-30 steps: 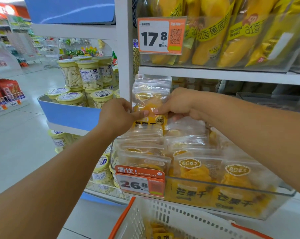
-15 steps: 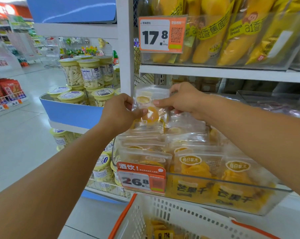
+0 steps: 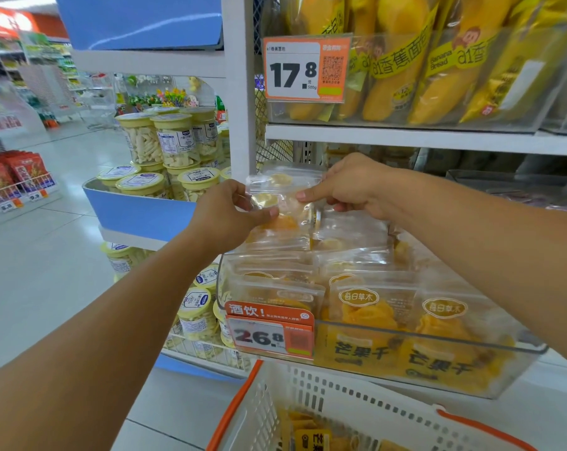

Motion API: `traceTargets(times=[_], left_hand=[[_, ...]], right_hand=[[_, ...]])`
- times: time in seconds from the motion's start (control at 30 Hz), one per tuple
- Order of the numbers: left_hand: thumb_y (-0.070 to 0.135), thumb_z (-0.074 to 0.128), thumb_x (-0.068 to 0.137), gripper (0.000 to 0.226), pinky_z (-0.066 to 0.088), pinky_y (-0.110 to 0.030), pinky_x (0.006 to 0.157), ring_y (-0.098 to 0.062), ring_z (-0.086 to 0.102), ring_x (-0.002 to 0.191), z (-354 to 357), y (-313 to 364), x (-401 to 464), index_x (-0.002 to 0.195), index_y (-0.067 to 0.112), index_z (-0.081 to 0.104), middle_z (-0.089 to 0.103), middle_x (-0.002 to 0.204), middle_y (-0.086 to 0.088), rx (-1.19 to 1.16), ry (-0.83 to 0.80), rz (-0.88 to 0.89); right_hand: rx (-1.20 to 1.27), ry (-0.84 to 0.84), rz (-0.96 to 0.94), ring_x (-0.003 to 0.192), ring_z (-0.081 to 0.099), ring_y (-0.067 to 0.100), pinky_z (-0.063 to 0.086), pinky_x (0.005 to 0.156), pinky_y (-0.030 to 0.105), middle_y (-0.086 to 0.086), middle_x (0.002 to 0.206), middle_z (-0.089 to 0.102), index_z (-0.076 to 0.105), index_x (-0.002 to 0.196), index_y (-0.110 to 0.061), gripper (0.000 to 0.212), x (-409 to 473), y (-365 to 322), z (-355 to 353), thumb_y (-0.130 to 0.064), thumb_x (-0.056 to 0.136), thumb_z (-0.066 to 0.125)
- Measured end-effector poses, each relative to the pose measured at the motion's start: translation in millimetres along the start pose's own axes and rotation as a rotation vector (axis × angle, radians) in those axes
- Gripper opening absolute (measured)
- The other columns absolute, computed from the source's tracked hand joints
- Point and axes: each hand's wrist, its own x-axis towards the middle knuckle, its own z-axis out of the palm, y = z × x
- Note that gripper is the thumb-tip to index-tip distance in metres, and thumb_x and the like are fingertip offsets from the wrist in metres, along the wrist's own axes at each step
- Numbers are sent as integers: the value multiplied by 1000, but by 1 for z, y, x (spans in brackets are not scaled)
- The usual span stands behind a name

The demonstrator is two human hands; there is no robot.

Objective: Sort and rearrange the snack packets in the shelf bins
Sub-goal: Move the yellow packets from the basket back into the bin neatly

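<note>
- Head view, the hold: your left hand pinches the left edge of the dried-mango packet and your right hand pinches its top right edge, fingers curled on the film. The packet hangs above the back left corner of the clear bin, over the rows already standing there.
- Head view, slip: the film looks slick and both grips sit on thin edges — loosen one and the packet will likely swing and drop crooked across the rows behind the bin's front wall.
- Head view, crowding: the back rows seem packed tight — push down hard and you may buckle neighbouring packets or tip them forward.
- Head view, overshoot: the white shelf upright stands just beside the bin's left edge; drift left and the packet could fall outside, toward the white basket below.
</note>
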Motion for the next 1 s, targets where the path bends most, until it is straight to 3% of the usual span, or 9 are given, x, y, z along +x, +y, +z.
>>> traceTargets(times=[0.17,0.27,0.33,0.47,0.6,0.67,0.77,0.87,1.0], left_hand=[[55,78,75,56,41,-25,66,-16,58,92,-5,6,-14,109,17,56,60,102,5,134,89,11],[60,72,78,48,47,-37,81,-24,61,102,-15,15,-30,103,23,54,61,108,-1,250,174,-20],[60,69,81,48,47,-39,85,-26,62,105,-21,18,-42,106,20,60,63,109,-2,316,247,-15],[46,68,89,27,48,-31,65,-12,58,66,-10,40,-86,82,20,66,61,69,8,246,440,537],[28,63,90,28,37,-26,48,-14,47,49,59,30,-161,65,16,58,43,55,12,234,38,862],[36,56,90,23,46,-31,55,-20,58,61,107,-18,-194,77,18,62,54,66,8,467,-312,683],[42,59,93,43,51,-43,94,-29,59,116,157,-106,-245,130,20,56,60,127,-8,828,-821,84],[39,72,86,77,45,-41,105,-31,48,131,185,-165,-298,149,13,36,43,148,-11,730,-1029,-361],[83,65,49,119,46,-37,104,-30,51,128,242,-236,-315,145,17,41,46,148,-9,590,-1110,-566]], right_hand=[[-344,101,-184,116,62,35,51,101,46,17,137,60,58,132,4,71,-59,-4,-18,-37,80,83],[-344,368,-497,95,65,8,52,85,29,-12,107,70,71,109,-26,29,-128,10,-15,-41,85,77],[-157,497,-646,74,63,7,47,67,18,-19,81,67,72,88,-30,8,-170,24,-7,-38,88,73],[48,525,-792,53,55,11,37,50,14,-12,56,57,68,66,-16,27,-207,73,17,-23,93,69],[40,373,-716,46,36,10,26,49,22,-5,50,39,47,56,-11,42,-201,155,62,-16,96,58],[-155,208,-473,46,40,14,29,46,30,-5,53,43,50,61,-16,37,-200,233,97,-27,96,52],[-154,-220,196,79,62,12,43,65,37,5,85,58,61,94,-20,12,-220,358,145,-31,98,59],[-400,-554,640,139,36,33,37,110,46,11,149,37,33,150,-18,82,-258,422,169,-45,85,74],[-331,-373,805,151,12,39,26,119,51,13,164,7,2,158,-16,124,-259,441,183,-47,72,87]])
